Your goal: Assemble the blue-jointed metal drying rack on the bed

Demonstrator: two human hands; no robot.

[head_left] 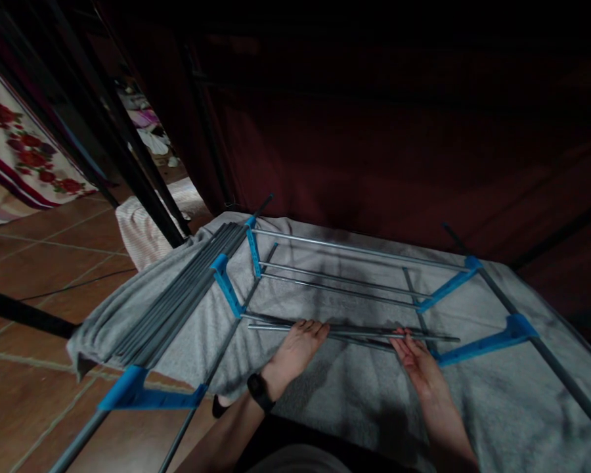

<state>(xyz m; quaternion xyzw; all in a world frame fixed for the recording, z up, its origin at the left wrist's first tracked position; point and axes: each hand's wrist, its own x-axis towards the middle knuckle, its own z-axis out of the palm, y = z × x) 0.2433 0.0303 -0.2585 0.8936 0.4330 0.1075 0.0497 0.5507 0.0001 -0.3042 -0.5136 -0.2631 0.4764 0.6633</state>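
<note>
My left hand [300, 345], with a dark watch [260, 390] on its wrist, is closed over thin metal rods near their left part. The fingers of my right hand [416, 361] are closed on a metal rod [359, 331] farther right, palm turned partly up. This rod's right end sticks out past my right hand. The rods lie across the near side of a frame of grey tubes joined by blue plastic brackets [228, 287]. Another blue bracket [487, 340] is right of my right hand. How many rods my left hand grips is hidden under its fingers.
The frame rests on a grey blanket [354, 407]. A bundle of grey tubes [187, 289] lies along its left side. Dark poles stand at the left, above a tiled floor [49, 256]. A dark red curtain [374, 164] hangs behind; a floral cloth [34, 151] hangs far left.
</note>
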